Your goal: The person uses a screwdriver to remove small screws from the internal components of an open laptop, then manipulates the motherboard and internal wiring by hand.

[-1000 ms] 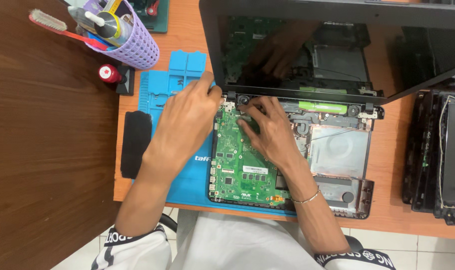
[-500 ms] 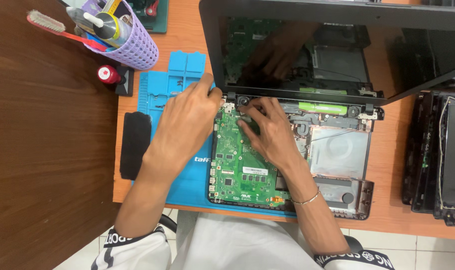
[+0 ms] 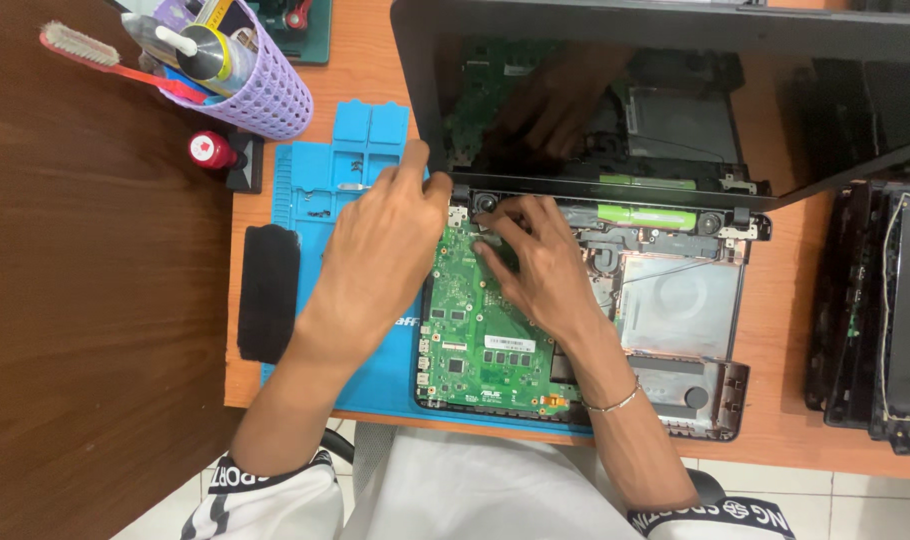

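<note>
An opened laptop base (image 3: 695,390) lies on a blue work mat (image 3: 325,190), its green mainboard (image 3: 475,340) bare. The dark screen lid (image 3: 675,90) stands up behind it and mirrors the insides. My left hand (image 3: 380,250) rests on the base's back left corner, its fingers gripping the lid's lower left corner by the hinge. My right hand (image 3: 540,265) lies on the upper part of the mainboard, fingertips pressed near the left hinge and speaker. Whether it pinches a small part, I cannot tell.
A lilac mesh basket (image 3: 245,75) with tools and a red-handled brush (image 3: 105,58) stands at the back left. A red-capped bottle (image 3: 213,150) and a black pad (image 3: 268,290) lie left of the mat. Another dismantled laptop (image 3: 885,310) sits at the right edge.
Both hands stay at the left hinge; the fingers shift only slightly. The view is otherwise the same.
</note>
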